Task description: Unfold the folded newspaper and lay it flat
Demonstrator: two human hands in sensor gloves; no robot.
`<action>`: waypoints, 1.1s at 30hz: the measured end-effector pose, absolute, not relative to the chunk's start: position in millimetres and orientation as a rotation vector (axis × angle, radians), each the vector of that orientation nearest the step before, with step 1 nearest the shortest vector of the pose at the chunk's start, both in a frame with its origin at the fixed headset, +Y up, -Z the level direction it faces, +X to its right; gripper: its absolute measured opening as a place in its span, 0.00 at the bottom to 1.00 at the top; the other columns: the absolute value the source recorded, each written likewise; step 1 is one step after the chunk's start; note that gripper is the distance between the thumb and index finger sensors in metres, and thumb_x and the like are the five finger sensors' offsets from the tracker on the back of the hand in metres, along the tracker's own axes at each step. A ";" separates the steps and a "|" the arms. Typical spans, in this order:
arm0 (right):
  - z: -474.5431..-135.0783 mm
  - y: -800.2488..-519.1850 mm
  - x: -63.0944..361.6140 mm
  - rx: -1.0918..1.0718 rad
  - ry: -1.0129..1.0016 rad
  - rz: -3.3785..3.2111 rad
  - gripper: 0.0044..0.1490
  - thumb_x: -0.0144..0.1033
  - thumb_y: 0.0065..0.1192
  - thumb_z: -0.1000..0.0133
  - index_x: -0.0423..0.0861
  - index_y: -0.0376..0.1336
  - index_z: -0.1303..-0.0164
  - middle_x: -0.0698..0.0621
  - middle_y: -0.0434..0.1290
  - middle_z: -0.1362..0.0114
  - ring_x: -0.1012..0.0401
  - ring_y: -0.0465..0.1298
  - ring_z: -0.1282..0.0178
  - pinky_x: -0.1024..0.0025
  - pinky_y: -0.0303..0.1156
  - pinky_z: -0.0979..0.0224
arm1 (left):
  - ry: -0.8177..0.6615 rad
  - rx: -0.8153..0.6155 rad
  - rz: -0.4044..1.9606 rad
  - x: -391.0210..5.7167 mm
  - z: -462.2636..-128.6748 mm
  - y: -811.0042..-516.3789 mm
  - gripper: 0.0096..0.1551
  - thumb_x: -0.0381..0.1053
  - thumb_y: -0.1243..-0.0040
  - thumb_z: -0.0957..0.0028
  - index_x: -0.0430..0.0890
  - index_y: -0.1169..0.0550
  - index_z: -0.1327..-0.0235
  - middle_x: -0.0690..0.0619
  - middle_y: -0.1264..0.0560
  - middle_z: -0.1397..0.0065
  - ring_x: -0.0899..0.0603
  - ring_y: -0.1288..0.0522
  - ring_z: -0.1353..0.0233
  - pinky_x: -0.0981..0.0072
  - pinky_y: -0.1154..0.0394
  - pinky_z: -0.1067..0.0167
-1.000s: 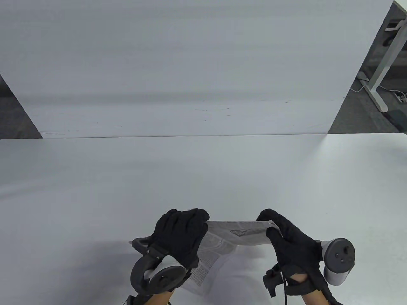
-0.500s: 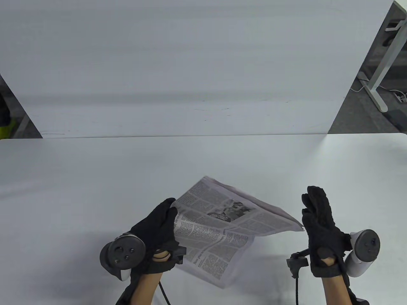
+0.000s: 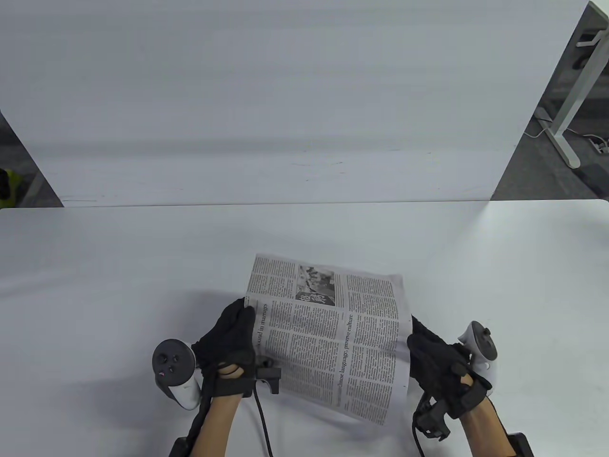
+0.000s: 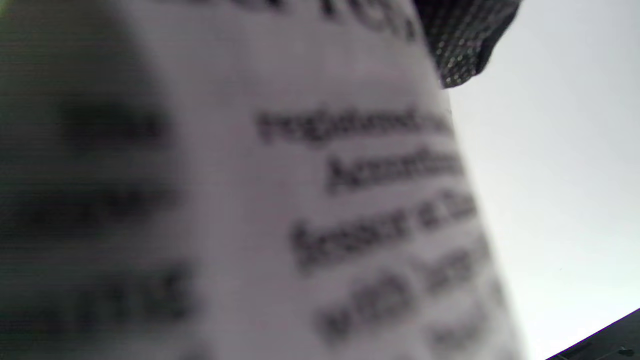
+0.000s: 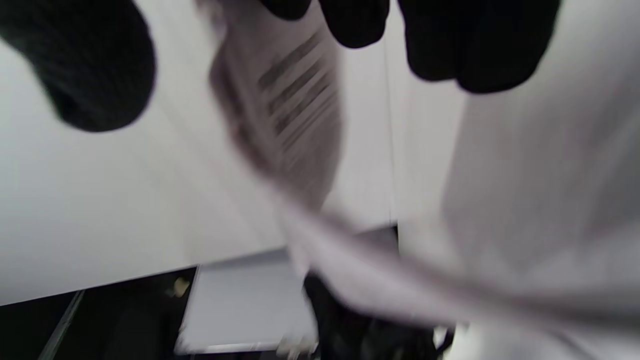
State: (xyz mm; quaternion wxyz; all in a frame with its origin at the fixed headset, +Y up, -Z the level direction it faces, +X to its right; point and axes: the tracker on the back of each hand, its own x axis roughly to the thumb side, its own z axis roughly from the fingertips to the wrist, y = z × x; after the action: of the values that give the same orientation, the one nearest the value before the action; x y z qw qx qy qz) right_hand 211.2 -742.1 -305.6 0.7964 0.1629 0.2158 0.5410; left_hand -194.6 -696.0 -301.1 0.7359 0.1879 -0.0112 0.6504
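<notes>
Here, newspaper [image 3: 328,333] between hands, left hand [image 3: 228,347] gripping its edge, right hand [image 3: 437,362] holding opposite edge.

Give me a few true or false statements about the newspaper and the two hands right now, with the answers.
1. The left hand is at the newspaper's left edge. True.
2. The newspaper shows a printed photo near its far edge. True.
3. The right hand is far from the paper, resting on the table. False: it is at the paper's right edge.
4. The newspaper is crumpled into a ball. False: it is an open sheet.
</notes>
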 end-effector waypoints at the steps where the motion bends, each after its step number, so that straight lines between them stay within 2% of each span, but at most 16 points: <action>1: -305.3 -742.7 208.7 0.351 0.475 1.136 0.65 0.60 0.73 0.50 0.39 0.41 0.20 0.28 0.51 0.17 0.25 0.67 0.28 0.39 0.72 0.35 | -0.024 0.400 1.444 -193.6 -302.3 -699.2 0.20 0.50 0.38 0.50 0.46 0.15 0.48 0.47 0.11 0.59 0.50 0.08 0.76 0.56 0.13 0.63; 3: -304.2 -744.7 203.4 0.336 0.498 1.096 0.59 0.51 0.74 0.49 0.38 0.44 0.21 0.26 0.57 0.21 0.30 0.75 0.33 0.45 0.78 0.40 | -0.013 0.384 1.461 -193.3 -303.5 -703.8 0.20 0.50 0.38 0.50 0.46 0.15 0.48 0.47 0.11 0.59 0.50 0.08 0.76 0.56 0.13 0.64; 6: -303.7 -747.3 197.2 0.354 0.537 1.032 0.50 0.42 0.72 0.47 0.38 0.48 0.23 0.28 0.64 0.24 0.36 0.81 0.37 0.51 0.83 0.45 | -0.015 0.351 1.465 -192.2 -305.5 -710.4 0.20 0.51 0.38 0.49 0.46 0.15 0.48 0.47 0.11 0.58 0.50 0.08 0.76 0.56 0.13 0.63; 9: -302.3 -748.5 193.8 0.352 0.557 1.034 0.39 0.36 0.65 0.45 0.42 0.54 0.24 0.29 0.68 0.27 0.37 0.82 0.39 0.52 0.83 0.46 | -0.011 0.312 1.457 -189.1 -306.0 -716.5 0.21 0.51 0.38 0.49 0.46 0.16 0.47 0.46 0.11 0.55 0.49 0.08 0.75 0.55 0.14 0.62; 13: -301.9 -746.2 193.3 0.354 0.542 1.064 0.34 0.34 0.62 0.44 0.45 0.59 0.26 0.30 0.71 0.28 0.38 0.82 0.39 0.53 0.84 0.47 | 0.003 0.297 1.470 -188.8 -308.2 -722.3 0.23 0.51 0.39 0.49 0.44 0.16 0.45 0.44 0.11 0.53 0.46 0.08 0.74 0.52 0.15 0.61; 15: -301.2 -744.5 194.3 0.345 0.529 1.063 0.34 0.34 0.61 0.44 0.45 0.58 0.26 0.30 0.70 0.28 0.38 0.82 0.39 0.53 0.84 0.47 | 0.010 0.308 1.460 -190.5 -307.3 -721.9 0.27 0.54 0.38 0.49 0.42 0.18 0.41 0.39 0.13 0.48 0.39 0.09 0.67 0.44 0.19 0.55; 17: -300.5 -743.3 197.4 0.309 0.496 1.052 0.34 0.34 0.59 0.43 0.46 0.57 0.25 0.30 0.69 0.27 0.38 0.82 0.39 0.53 0.83 0.46 | 0.002 0.368 1.349 -192.1 -305.2 -716.9 0.35 0.57 0.36 0.51 0.42 0.24 0.34 0.35 0.19 0.38 0.31 0.12 0.54 0.36 0.25 0.46; 20: -299.5 -741.4 208.0 0.223 0.399 1.036 0.34 0.35 0.57 0.43 0.46 0.56 0.24 0.30 0.68 0.26 0.38 0.80 0.37 0.52 0.82 0.44 | -0.070 0.442 1.058 -190.4 -299.9 -704.9 0.41 0.61 0.37 0.51 0.47 0.32 0.26 0.36 0.29 0.27 0.26 0.21 0.37 0.32 0.32 0.37; 22: -299.1 -741.1 216.4 0.169 0.339 0.997 0.34 0.35 0.56 0.42 0.47 0.55 0.24 0.31 0.67 0.25 0.37 0.79 0.35 0.51 0.81 0.42 | -0.141 0.456 0.901 -184.6 -296.9 -698.4 0.43 0.63 0.38 0.50 0.50 0.37 0.23 0.37 0.36 0.21 0.24 0.27 0.29 0.30 0.37 0.33; 26: -299.7 -745.6 237.5 0.044 0.197 0.826 0.33 0.36 0.52 0.42 0.51 0.53 0.23 0.35 0.62 0.20 0.36 0.71 0.28 0.40 0.73 0.33 | -0.308 0.433 0.724 -164.1 -293.9 -692.0 0.45 0.63 0.39 0.50 0.54 0.42 0.21 0.40 0.46 0.16 0.24 0.38 0.21 0.26 0.45 0.28; 29: -297.7 -752.3 248.5 -0.058 0.123 0.711 0.34 0.37 0.50 0.41 0.54 0.51 0.22 0.36 0.57 0.18 0.32 0.68 0.26 0.34 0.72 0.35 | -0.425 0.394 0.641 -147.0 -292.2 -692.9 0.45 0.62 0.40 0.49 0.57 0.44 0.20 0.42 0.50 0.14 0.25 0.45 0.17 0.25 0.50 0.26; 33: -294.0 -760.7 254.5 -0.178 0.074 0.650 0.35 0.39 0.48 0.41 0.57 0.47 0.22 0.38 0.51 0.16 0.29 0.63 0.24 0.30 0.74 0.37 | -0.496 0.362 0.516 -125.4 -292.4 -698.5 0.46 0.62 0.40 0.50 0.58 0.46 0.20 0.43 0.53 0.14 0.25 0.49 0.15 0.25 0.52 0.25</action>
State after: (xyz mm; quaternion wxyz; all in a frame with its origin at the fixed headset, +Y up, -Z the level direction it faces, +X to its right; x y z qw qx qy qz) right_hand 254.5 -760.7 -294.0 0.9431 -0.0873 0.0362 0.3187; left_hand -125.4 -698.5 -292.4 0.9206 0.1760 -0.2416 0.2511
